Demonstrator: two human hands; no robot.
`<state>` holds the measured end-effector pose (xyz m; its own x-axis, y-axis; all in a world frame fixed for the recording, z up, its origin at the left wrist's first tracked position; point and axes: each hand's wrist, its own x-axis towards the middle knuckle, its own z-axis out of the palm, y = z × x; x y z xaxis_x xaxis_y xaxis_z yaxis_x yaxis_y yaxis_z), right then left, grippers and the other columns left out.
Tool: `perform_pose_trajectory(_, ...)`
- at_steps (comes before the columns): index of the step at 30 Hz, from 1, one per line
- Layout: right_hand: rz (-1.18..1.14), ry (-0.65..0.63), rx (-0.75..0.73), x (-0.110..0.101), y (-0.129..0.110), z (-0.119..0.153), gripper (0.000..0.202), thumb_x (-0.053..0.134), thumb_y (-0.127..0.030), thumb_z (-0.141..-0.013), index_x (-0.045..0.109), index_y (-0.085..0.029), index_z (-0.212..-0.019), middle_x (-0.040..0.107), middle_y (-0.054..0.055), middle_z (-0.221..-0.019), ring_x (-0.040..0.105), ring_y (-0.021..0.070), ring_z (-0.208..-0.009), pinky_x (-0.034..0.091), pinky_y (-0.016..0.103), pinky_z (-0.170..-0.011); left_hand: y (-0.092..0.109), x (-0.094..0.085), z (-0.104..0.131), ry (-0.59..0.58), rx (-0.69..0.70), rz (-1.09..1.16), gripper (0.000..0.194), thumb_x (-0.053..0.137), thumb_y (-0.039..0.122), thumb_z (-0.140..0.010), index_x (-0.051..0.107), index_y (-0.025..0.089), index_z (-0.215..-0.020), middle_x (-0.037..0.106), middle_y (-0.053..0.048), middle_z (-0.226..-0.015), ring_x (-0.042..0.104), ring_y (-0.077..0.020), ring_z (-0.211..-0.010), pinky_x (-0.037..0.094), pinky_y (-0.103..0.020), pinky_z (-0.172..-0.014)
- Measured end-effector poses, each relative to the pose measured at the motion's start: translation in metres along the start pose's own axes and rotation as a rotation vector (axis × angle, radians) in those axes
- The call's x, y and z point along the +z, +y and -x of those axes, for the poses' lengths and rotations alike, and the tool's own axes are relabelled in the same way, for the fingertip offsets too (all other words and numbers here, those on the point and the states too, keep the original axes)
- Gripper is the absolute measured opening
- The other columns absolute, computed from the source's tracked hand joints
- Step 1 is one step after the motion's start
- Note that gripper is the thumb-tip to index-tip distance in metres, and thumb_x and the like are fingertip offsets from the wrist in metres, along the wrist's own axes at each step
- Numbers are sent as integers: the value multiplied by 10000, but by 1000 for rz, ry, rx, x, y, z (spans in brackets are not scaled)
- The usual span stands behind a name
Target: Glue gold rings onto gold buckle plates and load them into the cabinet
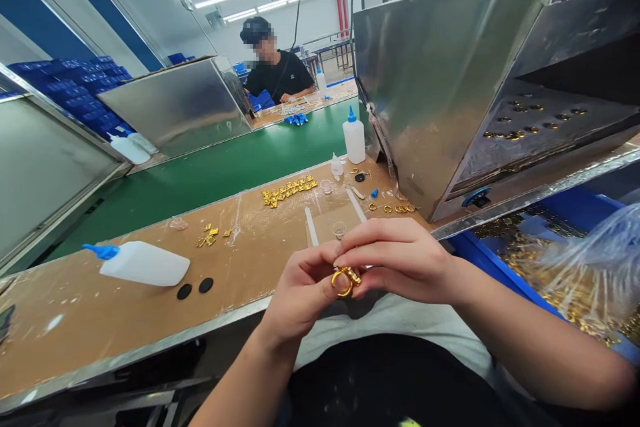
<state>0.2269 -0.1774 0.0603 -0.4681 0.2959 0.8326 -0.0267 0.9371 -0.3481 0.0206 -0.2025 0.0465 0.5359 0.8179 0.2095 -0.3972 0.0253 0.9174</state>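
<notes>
My left hand (305, 290) pinches a gold ring-shaped piece (342, 282) between thumb and fingers, just in front of my body. From the right, my right hand (400, 260) closes on the same gold piece, its fingertips touching those of my left hand. A small gold part sticks out at the ring's right side; whether it is joined to the ring I cannot tell. Just beyond the hands lies a cardboard piece (327, 223) with white strips at its sides. Gold rings (397, 209) lie on the brown worktop (255, 233) to the right, and rows of gold pieces (290, 191) lie farther back.
White bottles with blue caps stand at the back (355, 140) and lie at left (145, 263), near black discs (205, 285). A metal housing (440, 87) rises at right above a blue bin (480, 260) of gold parts. A person (280, 77) sits beyond the green belt (210, 170).
</notes>
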Motion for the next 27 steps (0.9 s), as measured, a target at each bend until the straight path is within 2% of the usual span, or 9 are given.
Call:
perform_pose_trajectory(7, -32, 29, -29, 0, -6, 1, 280, 816, -149, -900, 733, -72, -1156, 754, 133, -1133, 744, 165, -1024, 613, 251, -923, 5, 9, 6, 54, 15, -45, 236, 858, 345, -872, 738, 147, -828, 625, -30, -794, 554, -130, -744, 454, -227, -686)
perform_pose_trajectory(13, -25, 8, -35, -2, -5, 2, 275, 804, -175, -916, 728, -103, -1171, 757, 114, -1110, 751, 167, -1004, 629, 267, -900, 4, 11, 6, 41, 12, -54, 230, 841, 336, -890, 715, 162, -808, 634, -30, -784, 572, -134, -728, 472, -242, -704)
perform_pose_trajectory(20, -35, 10, -38, -1, -7, 3, 277, 798, -165, -918, 734, -68, -1169, 750, 132, -1081, 753, 174, -981, 625, 264, -891, 1, 11, 9, 35, 7, -41, 233, 855, 361, -878, 741, 160, -850, 619, -24, -796, 545, -119, -720, 452, -227, -685)
perform_pose_trajectory(27, -30, -7, -64, -3, -5, 5, 244, 755, -191, -957, 741, -69, -1168, 755, 130, -1107, 748, 167, -1002, 617, 256, -895, 2, 13, 7, 36, 6, -32, 255, 851, 293, -879, 674, 139, -781, 562, -8, -778, 463, -102, -714, 390, -202, -650)
